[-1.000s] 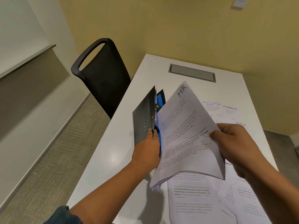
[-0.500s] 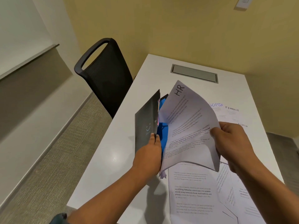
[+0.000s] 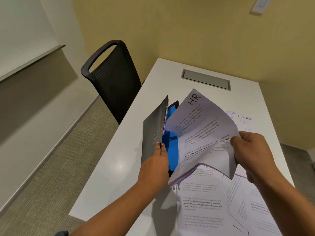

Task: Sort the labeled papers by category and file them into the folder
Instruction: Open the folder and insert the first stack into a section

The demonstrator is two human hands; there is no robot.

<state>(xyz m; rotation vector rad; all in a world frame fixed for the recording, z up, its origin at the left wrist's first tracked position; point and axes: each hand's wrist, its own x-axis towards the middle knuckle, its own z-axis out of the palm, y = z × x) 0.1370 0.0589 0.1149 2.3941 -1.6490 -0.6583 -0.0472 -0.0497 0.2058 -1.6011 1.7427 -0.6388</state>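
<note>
Mid-frame, left hand (image 3: 156,165) grip curled round the dark folder cover (image 3: 152,133), holding it ajar above the bench (image 3: 117,169); right hand (image 3: 252,154) grip pinches the HR sheet (image 3: 201,128) at its right edge; best to spread the cover wider and lead the sheet's lower-left corner into the blue pocket (image 3: 172,150), unbuckled.
</note>
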